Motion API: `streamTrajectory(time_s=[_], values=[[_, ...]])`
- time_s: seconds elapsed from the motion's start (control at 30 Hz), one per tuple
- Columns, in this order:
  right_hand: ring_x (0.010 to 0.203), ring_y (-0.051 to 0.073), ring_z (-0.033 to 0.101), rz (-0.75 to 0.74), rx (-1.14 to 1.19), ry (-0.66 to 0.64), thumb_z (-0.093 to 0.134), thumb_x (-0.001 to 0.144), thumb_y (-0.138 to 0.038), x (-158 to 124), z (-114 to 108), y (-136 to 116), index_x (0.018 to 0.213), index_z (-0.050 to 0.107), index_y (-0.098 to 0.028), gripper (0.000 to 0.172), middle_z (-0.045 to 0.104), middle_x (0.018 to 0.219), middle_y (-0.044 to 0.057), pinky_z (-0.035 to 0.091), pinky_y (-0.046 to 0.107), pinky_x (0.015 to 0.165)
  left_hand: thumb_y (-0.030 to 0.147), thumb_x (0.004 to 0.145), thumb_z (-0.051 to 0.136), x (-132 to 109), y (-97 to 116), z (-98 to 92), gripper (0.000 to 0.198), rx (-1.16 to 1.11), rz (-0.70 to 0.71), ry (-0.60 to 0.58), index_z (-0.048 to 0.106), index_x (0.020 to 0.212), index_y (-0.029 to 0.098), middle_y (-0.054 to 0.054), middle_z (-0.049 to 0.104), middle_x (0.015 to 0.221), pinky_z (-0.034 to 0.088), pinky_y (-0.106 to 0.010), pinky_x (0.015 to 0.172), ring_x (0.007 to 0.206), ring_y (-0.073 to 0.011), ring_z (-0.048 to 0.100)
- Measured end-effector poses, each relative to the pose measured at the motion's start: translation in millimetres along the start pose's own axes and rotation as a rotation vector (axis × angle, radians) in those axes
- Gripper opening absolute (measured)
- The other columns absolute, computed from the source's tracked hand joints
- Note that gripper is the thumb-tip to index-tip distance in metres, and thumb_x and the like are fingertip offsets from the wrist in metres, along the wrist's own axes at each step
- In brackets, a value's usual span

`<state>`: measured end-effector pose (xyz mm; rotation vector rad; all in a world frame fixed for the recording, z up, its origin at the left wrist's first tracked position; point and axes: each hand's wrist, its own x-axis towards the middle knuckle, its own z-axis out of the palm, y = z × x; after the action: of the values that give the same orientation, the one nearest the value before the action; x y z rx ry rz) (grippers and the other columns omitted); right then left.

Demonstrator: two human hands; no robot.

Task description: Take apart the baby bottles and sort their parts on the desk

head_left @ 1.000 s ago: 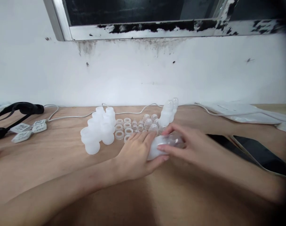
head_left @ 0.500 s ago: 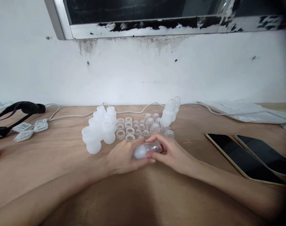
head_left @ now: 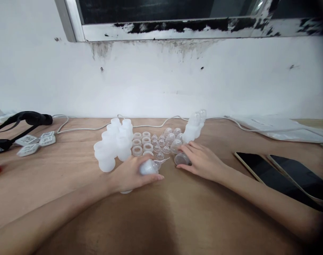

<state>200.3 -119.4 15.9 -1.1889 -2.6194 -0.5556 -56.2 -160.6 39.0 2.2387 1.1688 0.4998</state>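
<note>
- Apart now: the right hand (head_left: 204, 160) has drawn the clear dome cap (head_left: 182, 160) off to the right of the bottle (head_left: 148, 167), where half a second ago both hands met around them.
- Left hand (head_left: 129, 174) wraps the bottle, thumb along the near side; its long axis slants from near left up to far right, teat end toward the cap.
- Right hand pinches the cap between thumb and fingers, just beyond that teat end.
- White bottles (head_left: 107, 159) stand left; rings (head_left: 137, 151), teats (head_left: 161, 142) and spare domes (head_left: 175, 146) lie in rows beyond the hands.
- Whether the held bottle contains anything, I cannot tell.
</note>
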Motion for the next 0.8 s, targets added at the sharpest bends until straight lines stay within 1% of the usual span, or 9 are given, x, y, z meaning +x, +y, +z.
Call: streamTrajectory(time_s=[0.1, 0.2, 0.3, 0.37, 0.43, 0.5, 0.57, 0.67, 0.8], values=[[0.090, 0.022, 0.040, 0.002, -0.040, 0.028, 0.054, 0.073, -0.038, 1.9, 8.5, -1.5, 0.101, 0.045, -0.010, 0.041, 0.046, 0.098, 0.010, 0.037, 0.033, 0.072, 0.061, 0.070, 0.044, 0.3, -1.6, -0.4, 0.050, -0.002, -0.019, 0.012, 0.048, 0.103, 0.023, 0.004, 0.054, 0.086, 0.035, -0.020, 0.063, 0.073, -0.0094, 0.048], [0.094, 0.023, 0.038, 0.042, -0.014, 0.133, 0.051, 0.075, -0.037, 3.7, 1.5, -7.6, 0.103, 0.045, -0.009, 0.040, 0.042, 0.103, 0.012, 0.036, 0.033, 0.075, 0.063, 0.069, 0.044, -0.1, -2.5, 0.9, 0.055, 0.032, -0.047, 0.027, 0.044, 0.108, 0.024, 0.002, 0.053, 0.093, 0.037, -0.023, 0.068, 0.081, -0.0123, 0.049], [0.091, 0.017, 0.042, 0.082, 0.271, 0.192, 0.040, 0.083, -0.035, 7.8, -18.7, -23.5, 0.102, 0.044, -0.012, 0.030, 0.044, 0.100, 0.009, 0.036, 0.030, 0.078, 0.067, 0.063, 0.046, 1.3, -0.2, 6.4, 0.066, 0.151, -0.087, 0.031, 0.036, 0.113, 0.024, -0.001, 0.053, 0.093, 0.039, -0.029, 0.069, 0.085, -0.0182, 0.050], [0.077, 0.012, 0.047, 0.170, 0.583, 0.030, 0.034, 0.085, -0.039, 12.8, -31.6, -37.4, 0.105, 0.041, -0.016, 0.031, 0.049, 0.092, 0.005, 0.039, 0.026, 0.069, 0.065, 0.062, 0.048, 4.4, 3.1, 11.8, 0.069, 0.276, -0.051, 0.019, 0.032, 0.112, 0.020, -0.004, 0.053, 0.092, 0.040, -0.031, 0.063, 0.081, -0.0215, 0.052], [0.062, 0.009, 0.047, 0.242, 0.851, -0.243, 0.033, 0.085, -0.044, 18.6, -38.0, -49.7, 0.102, 0.042, -0.016, 0.034, 0.052, 0.076, 0.002, 0.038, 0.023, 0.058, 0.059, 0.065, 0.050, 8.8, 6.6, 16.8, 0.065, 0.397, 0.014, -0.002, 0.030, 0.110, 0.017, -0.005, 0.053, 0.092, 0.040, -0.032, 0.058, 0.078, -0.0234, 0.053], [0.053, 0.007, 0.045, 0.269, 1.069, -0.476, 0.034, 0.083, -0.048, 23.2, -36.9, -57.5, 0.090, 0.043, -0.013, 0.037, 0.050, 0.064, 0.001, 0.037, 0.020, 0.051, 0.056, 0.066, 0.050, 13.7, 8.8, 20.2, 0.065, 0.472, 0.042, -0.023, 0.028, 0.112, 0.015, -0.006, 0.054, 0.088, 0.040, -0.032, 0.055, 0.075, -0.0243, 0.054], [0.046, 0.005, 0.042, 0.304, 1.237, -0.619, 0.035, 0.081, -0.053, 25.5, -31.3, -60.6, 0.083, 0.039, -0.011, 0.042, 0.048, 0.061, 0.001, 0.034, 0.018, 0.044, 0.055, 0.064, 0.052, 17.9, 9.2, 21.2, 0.069, 0.497, 0.055, -0.041, 0.027, 0.113, 0.014, -0.006, 0.055, 0.085, 0.040, -0.032, 0.054, 0.074, -0.0249, 0.055], [0.044, 0.005, 0.042, 0.383, 1.381, -0.664, 0.036, 0.078, -0.057, 25.0, -23.6, -61.6, 0.085, 0.037, -0.010, 0.047, 0.046, 0.064, 0.001, 0.035, 0.017, 0.040, 0.058, 0.059, 0.054, 21.6, 8.1, 20.1, 0.072, 0.510, 0.076, -0.067, 0.030, 0.109, 0.012, -0.007, 0.054, 0.081, 0.039, -0.030, 0.053, 0.073, -0.0254, 0.054], [0.051, 0.010, 0.051, 0.410, 1.472, -0.628, 0.038, 0.079, -0.052, 21.9, -21.6, -64.5, 0.090, 0.036, -0.010, 0.044, 0.045, 0.067, 0.002, 0.046, 0.025, 0.048, 0.057, 0.057, 0.055, 23.4, 7.1, 18.3, 0.072, 0.487, 0.060, -0.079, 0.031, 0.108, 0.012, -0.007, 0.054, 0.078, 0.037, -0.029, 0.050, 0.071, -0.0254, 0.054]])
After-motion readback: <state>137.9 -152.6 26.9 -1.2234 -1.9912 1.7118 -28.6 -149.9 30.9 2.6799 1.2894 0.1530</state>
